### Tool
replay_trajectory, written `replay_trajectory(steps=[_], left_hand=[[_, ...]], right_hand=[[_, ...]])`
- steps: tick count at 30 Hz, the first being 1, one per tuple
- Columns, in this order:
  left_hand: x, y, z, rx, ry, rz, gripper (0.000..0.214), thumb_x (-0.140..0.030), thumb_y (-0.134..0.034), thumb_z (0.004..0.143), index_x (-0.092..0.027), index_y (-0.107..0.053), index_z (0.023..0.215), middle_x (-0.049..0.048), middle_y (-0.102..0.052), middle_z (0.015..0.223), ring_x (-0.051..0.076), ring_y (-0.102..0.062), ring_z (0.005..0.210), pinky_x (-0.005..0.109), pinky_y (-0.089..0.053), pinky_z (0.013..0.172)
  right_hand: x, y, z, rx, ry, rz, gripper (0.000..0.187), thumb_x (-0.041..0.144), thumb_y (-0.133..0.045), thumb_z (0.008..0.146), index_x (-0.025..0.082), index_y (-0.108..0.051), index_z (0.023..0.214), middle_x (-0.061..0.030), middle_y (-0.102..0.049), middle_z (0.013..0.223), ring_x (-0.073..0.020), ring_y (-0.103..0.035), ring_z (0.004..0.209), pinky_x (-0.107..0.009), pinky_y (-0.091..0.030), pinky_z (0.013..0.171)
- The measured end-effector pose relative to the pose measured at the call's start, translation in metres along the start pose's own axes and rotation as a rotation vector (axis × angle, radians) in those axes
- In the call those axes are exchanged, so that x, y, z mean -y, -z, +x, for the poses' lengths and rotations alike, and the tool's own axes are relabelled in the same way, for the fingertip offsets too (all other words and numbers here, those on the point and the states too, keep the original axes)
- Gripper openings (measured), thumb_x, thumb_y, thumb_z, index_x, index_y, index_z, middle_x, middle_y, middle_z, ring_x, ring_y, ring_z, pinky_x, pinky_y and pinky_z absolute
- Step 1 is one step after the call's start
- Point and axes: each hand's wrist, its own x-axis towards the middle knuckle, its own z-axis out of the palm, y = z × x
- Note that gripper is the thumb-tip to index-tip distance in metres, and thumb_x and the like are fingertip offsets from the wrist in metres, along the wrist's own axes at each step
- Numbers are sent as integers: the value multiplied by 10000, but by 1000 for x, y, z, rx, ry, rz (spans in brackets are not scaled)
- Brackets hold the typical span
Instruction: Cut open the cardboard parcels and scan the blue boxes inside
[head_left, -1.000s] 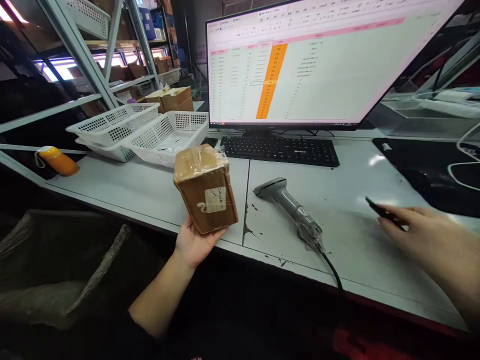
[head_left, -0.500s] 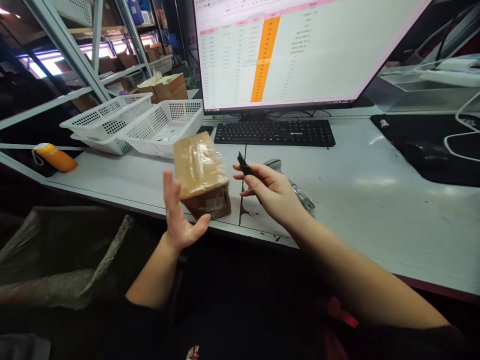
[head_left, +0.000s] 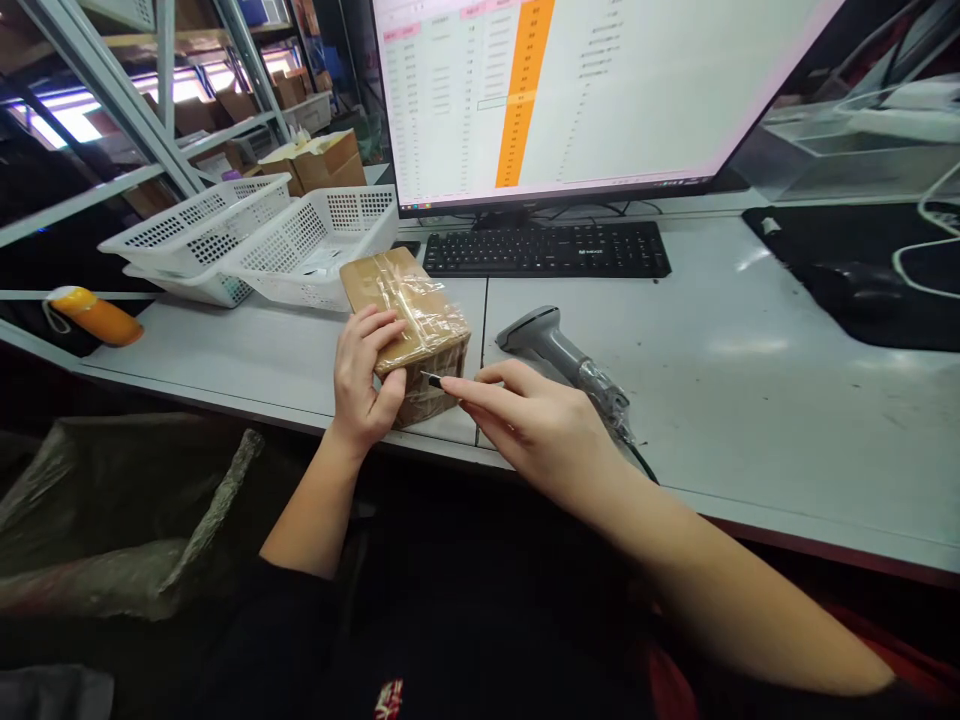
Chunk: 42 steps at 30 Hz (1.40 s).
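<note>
A small brown cardboard box (head_left: 409, 300), wrapped in clear tape, rests on the near edge of the white table (head_left: 750, 340). My left hand (head_left: 365, 375) grips the box's near end, fingers over its top. My right hand (head_left: 525, 415) is closed on a small dark cutter (head_left: 433, 380), whose tip touches the box's near face. A grey barcode scanner (head_left: 559, 350) lies on the table just behind my right hand.
Two white mesh baskets (head_left: 247, 240) sit at the left rear. A black keyboard (head_left: 547, 250) lies under a large monitor (head_left: 585, 90) with a spreadsheet. An orange bottle (head_left: 90, 312) lies far left. A plastic-lined bin (head_left: 112, 510) stands below the table's left.
My left hand lowered the box onto the table edge and gripped it from above. My right hand came in from the right with the cutter and brought its tip to the box.
</note>
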Motion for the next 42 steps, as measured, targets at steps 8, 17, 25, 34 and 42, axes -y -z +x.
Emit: replay_trajectory(steps=[8, 17, 25, 34, 42], left_hand=[[8, -9, 2, -14, -85, 62, 498, -448, -432, 1050, -229, -605, 1463, 115, -662, 1388, 330, -553, 1396, 533, -376, 1266], [12, -16, 0, -65, -77, 84, 499, -503, -392, 1050, -232, -639, 1388, 112, -692, 1304, 316, -588, 1343, 519, -379, 1264], [15, -19, -2, -92, -98, 66, 534, -508, -356, 1059, -241, -592, 1455, 113, -701, 1301, 306, -592, 1316, 514, -389, 1259], [19, -24, -5, -109, -50, 108, 551, -613, -304, 1039, -245, -595, 1328, 116, -649, 1272, 322, -576, 1325, 517, -448, 1195], [20, -24, -3, -95, -39, 115, 486, -613, -294, 1028, -262, -621, 1107, 104, -654, 1197, 337, -584, 1305, 597, -409, 1223]], right_hand=[[2, -13, 8, 36, 19, -102, 345, 170, -561, 1060, 232, -753, 1340, -52, -731, 1005, -130, -685, 813, -227, -506, 666], [10, -6, 11, 68, -3, -144, 380, 156, -551, 1054, 252, -744, 1367, -56, -731, 1009, -135, -682, 812, -228, -497, 663], [13, -10, 12, 73, -19, -158, 385, 153, -547, 1051, 245, -745, 1367, -61, -732, 1026, -135, -674, 789, -234, -478, 628], [16, -16, 10, 51, -63, -140, 389, 148, -572, 1039, 263, -746, 1367, -53, -722, 1001, -137, -663, 798, -236, -487, 651], [18, -15, 8, 18, -139, -100, 343, 209, -550, 1080, 273, -773, 1333, -50, -721, 974, -134, -670, 803, -236, -511, 678]])
